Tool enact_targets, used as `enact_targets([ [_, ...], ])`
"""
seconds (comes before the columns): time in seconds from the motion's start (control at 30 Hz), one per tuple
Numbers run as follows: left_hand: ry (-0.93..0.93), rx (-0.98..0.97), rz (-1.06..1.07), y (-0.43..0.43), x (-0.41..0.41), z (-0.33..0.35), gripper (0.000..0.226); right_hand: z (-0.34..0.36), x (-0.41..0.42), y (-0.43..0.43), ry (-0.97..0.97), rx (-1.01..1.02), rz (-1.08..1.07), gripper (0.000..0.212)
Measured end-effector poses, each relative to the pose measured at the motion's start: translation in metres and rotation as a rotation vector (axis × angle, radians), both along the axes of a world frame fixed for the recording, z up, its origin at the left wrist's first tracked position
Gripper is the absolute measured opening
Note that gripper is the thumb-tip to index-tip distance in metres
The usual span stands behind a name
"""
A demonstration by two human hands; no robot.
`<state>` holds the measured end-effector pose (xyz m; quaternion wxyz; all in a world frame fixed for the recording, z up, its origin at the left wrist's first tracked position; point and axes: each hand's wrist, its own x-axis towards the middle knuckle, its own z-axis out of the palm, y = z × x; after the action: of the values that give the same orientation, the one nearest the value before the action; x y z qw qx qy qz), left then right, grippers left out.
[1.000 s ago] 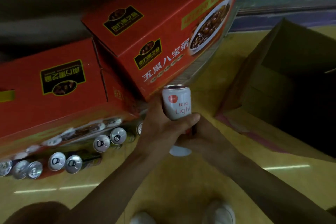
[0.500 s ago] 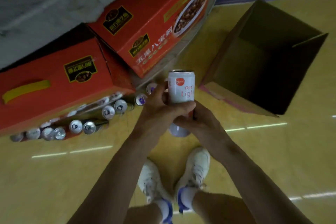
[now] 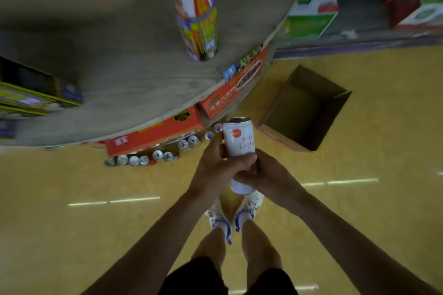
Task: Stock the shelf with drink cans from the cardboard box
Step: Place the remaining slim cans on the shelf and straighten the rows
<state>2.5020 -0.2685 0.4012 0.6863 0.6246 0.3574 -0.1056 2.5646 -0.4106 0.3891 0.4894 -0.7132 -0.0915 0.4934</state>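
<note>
I hold a white drink can [image 3: 239,141] with red lettering upright in front of me. My left hand [image 3: 215,167] wraps its left side and my right hand [image 3: 262,175] grips its lower part; a second white can end [image 3: 241,188] shows just below my hands. The open brown cardboard box [image 3: 282,112] lies on the floor to the right, its inside dark. A grey shelf board [image 3: 119,74] fills the upper left. Several cans [image 3: 155,154] stand in a row on the floor under red cartons.
Red cartons [image 3: 155,133] sit beneath the shelf board. A tall white and red bottle [image 3: 196,12] stands on the shelf, with yellow boxes [image 3: 36,98] at its left end. More boxed goods [image 3: 309,24] fill shelving at the upper right. My shoes [image 3: 235,211] are on the yellow floor.
The view has risen and pulled back from the floor: the cartons and box look smaller, the shelf top and my legs have come into sight. Both hands keep the can.
</note>
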Motion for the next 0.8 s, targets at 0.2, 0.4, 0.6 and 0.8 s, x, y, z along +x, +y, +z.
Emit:
enact_targets([
  [0.2, -0.127, 0.104, 0.061, 0.011, -0.018, 0.111, 0.05, 0.11, -0.013, 0.018, -0.086, 0.085, 0.032, 0.037],
  [0.4, -0.281, 0.188, 0.119, 0.03, -0.029, 0.185, 0.055, 0.193, -0.026, 0.04, -0.249, 0.203, 0.036, 0.04],
  [0.6, -0.46, 0.266, 0.143, 0.055, -0.032, 0.247, 0.05, 0.254, -0.025, 0.064, -0.414, 0.301, 0.055, 0.044],
  [0.8, -0.592, 0.311, 0.17, 0.078, -0.028, 0.301, 0.057, 0.305, -0.018, 0.092, -0.571, 0.374, 0.053, 0.05],
])
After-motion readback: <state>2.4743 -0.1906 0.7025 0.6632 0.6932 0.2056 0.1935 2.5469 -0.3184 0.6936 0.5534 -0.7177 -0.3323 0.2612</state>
